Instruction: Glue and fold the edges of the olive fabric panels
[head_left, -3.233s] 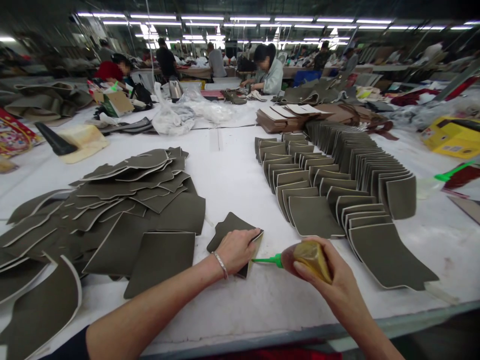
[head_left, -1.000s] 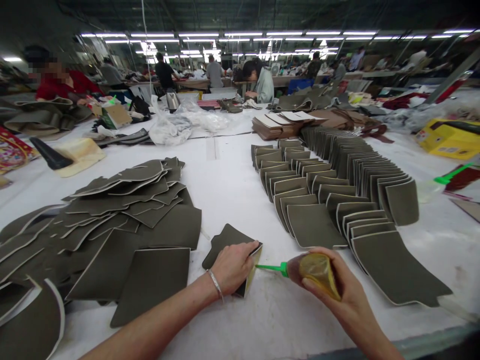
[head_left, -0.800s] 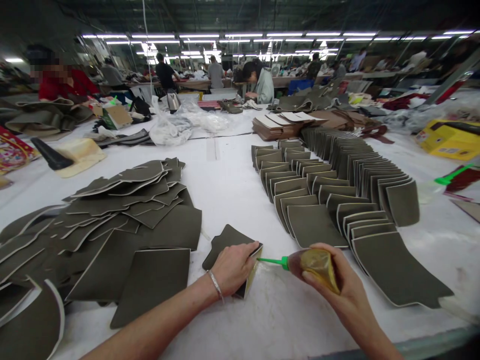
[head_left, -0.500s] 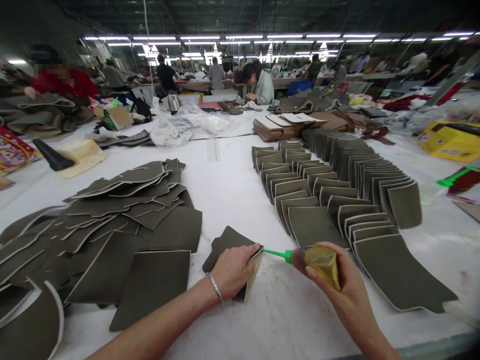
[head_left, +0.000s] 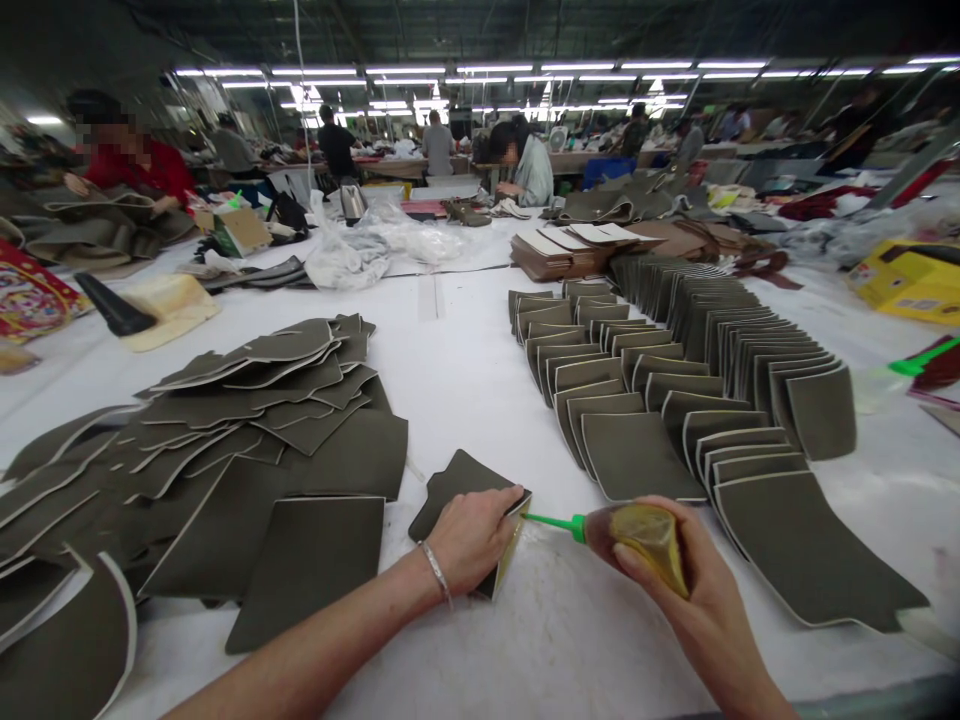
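Note:
My left hand (head_left: 469, 540) presses down on an olive-grey leather-like piece (head_left: 459, 482) with pale cut edges, its index finger stretched along the right-hand edge. Along that edge, a yellowish strip shows, partly covered by the fingers. In my right hand (head_left: 694, 560) is a squeeze glue bottle (head_left: 637, 535) holding amber liquid, tipped on its side. Its thin green nozzle points left, and the tip meets the strip near my left fingertip. To the left lies a loose heap of similar pieces (head_left: 315, 560); overlapping rows of them (head_left: 637, 450) stand fanned out at the right.
A brush with a black handle (head_left: 112, 305) rests on a pale block at the left. Brown stacked sheets (head_left: 551, 262), clear plastic bags (head_left: 345, 255) and a yellow container (head_left: 911, 280) lie farther back. Other people work beyond, one in red sleeves (head_left: 161, 170).
The green nozzle tip has moved slightly down along the edge of the piece. My left hand stays pressed in place. The whole view has shifted a little.

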